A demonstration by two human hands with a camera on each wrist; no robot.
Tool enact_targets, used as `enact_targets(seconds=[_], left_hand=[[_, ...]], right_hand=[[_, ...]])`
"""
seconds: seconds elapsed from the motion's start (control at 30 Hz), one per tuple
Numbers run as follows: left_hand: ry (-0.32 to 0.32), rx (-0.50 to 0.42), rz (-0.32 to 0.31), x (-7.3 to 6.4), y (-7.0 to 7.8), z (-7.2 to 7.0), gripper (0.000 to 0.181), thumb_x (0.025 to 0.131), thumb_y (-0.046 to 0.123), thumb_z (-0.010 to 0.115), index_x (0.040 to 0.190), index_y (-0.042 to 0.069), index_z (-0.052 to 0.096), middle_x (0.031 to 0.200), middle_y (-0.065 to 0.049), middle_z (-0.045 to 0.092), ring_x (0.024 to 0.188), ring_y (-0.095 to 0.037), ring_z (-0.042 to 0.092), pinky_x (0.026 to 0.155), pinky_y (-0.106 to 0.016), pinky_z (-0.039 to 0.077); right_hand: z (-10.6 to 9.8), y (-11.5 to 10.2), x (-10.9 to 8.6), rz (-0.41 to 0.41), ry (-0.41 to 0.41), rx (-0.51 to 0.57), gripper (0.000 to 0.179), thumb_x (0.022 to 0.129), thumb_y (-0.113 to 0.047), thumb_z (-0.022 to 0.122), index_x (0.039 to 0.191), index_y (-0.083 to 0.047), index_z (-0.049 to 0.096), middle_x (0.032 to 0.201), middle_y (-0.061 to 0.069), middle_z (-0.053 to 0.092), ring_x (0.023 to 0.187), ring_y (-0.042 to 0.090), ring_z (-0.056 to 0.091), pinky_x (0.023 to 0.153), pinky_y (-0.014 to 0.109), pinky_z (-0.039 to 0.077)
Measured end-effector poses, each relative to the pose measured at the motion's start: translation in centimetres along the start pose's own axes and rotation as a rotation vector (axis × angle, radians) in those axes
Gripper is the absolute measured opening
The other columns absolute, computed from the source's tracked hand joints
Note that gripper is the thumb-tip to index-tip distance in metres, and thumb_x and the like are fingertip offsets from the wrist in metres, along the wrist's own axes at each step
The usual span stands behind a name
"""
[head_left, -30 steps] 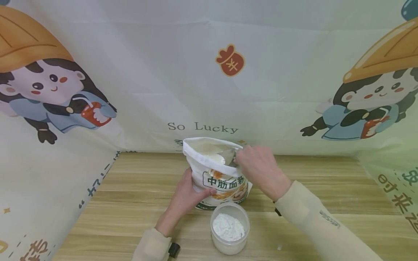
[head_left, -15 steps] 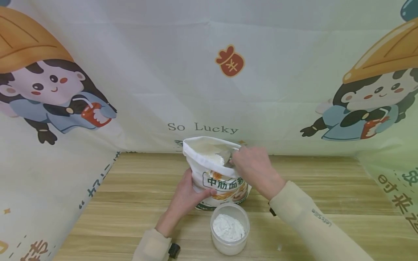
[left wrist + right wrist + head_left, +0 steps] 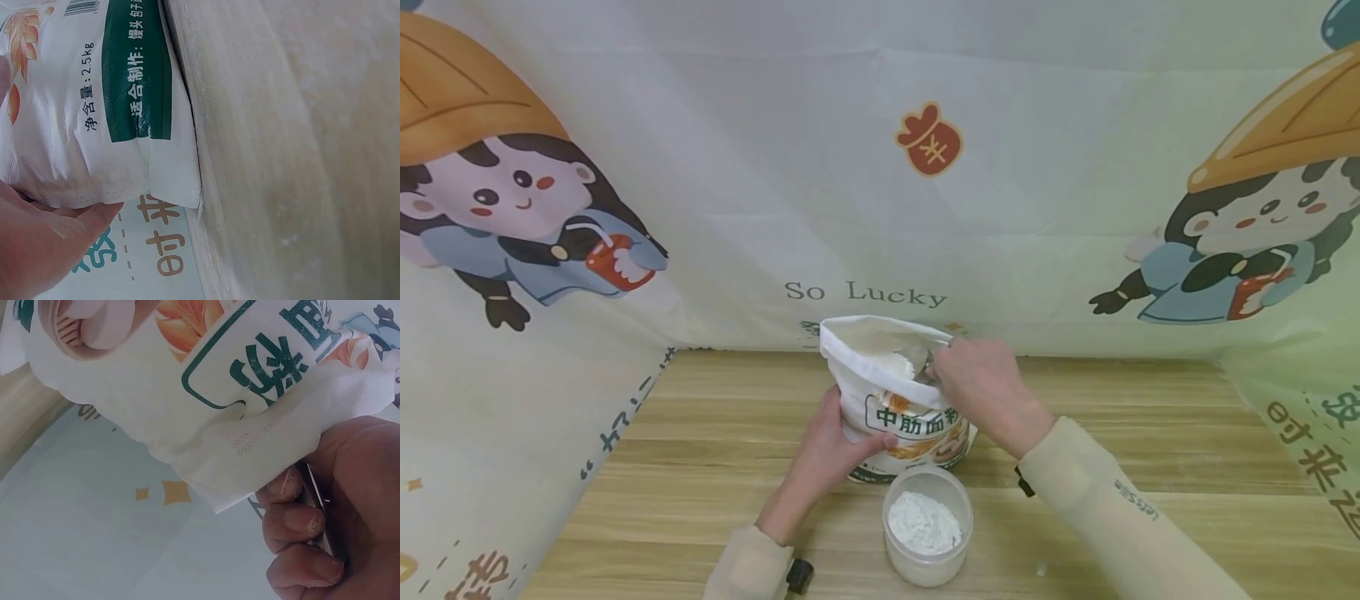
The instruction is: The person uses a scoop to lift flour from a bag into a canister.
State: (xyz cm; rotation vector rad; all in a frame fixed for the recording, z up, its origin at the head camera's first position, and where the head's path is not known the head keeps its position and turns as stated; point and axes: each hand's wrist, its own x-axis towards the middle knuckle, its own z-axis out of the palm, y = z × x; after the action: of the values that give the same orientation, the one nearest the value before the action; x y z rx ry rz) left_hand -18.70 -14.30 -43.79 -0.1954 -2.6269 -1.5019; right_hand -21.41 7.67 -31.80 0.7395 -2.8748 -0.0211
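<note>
A white flour bag (image 3: 910,454) stands open-topped on the table, its rim folded outward and flour showing inside. My left hand (image 3: 829,446) grips its left side, thumb across the printed front; in the left wrist view the fingers (image 3: 94,219) wrap the bag's edge. At the right of the mouth, my right hand (image 3: 988,387) holds a utensil by its flat metal handle (image 3: 317,494), fingers curled round it. The utensil's working end is hidden inside the bag. Just in front stands a clear round tub (image 3: 961,550) with white flour (image 3: 923,522) in it.
The wood-grain table (image 3: 685,500) extends to both sides of the bag. A printed cloth backdrop (image 3: 760,167) rises right behind the bag and along the sides. A small white speck (image 3: 1041,570) lies to the right of the tub.
My right hand has shifted slightly left, further over the bag's mouth, and less of the metal utensil shows. The left hand, bag and tub have stayed in place.
</note>
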Motion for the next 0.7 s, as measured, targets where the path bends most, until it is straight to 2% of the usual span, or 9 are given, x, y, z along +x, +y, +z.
enact_targets(seconds=[0.37, 0.7], left_hand=[[0.005, 0.006, -0.007, -0.1, 0.1, -0.1, 0.098, 0.073, 0.031, 0.094, 0.15, 0.003, 0.041, 0.134, -0.015, 0.06, 0.125, -0.034, 0.058, 0.11, -0.055, 0.045], [0.007, 0.012, 0.006, 0.0, 0.1, 0.0, 0.098, 0.072, 0.031, 0.095, 0.149, 0.003, 0.042, 0.134, -0.015, 0.06, 0.125, -0.034, 0.058, 0.11, -0.055, 0.045]], right_hand=[[-0.8, 0.7, -0.6, 0.079, -0.088, 0.106, 0.025, 0.103, -0.032, 0.064, 0.103, -0.008, 0.073, 0.07, 0.0, 0.056, 0.058, 0.015, 0.052, 0.041, 0.027, 0.043], [-1.4, 1.7, -2.3, 0.062, -0.009, 0.095, 0.029, 0.102, -0.034, 0.066, 0.09, -0.008, 0.067, 0.066, -0.001, 0.051, 0.057, 0.017, 0.048, 0.044, 0.029, 0.041]])
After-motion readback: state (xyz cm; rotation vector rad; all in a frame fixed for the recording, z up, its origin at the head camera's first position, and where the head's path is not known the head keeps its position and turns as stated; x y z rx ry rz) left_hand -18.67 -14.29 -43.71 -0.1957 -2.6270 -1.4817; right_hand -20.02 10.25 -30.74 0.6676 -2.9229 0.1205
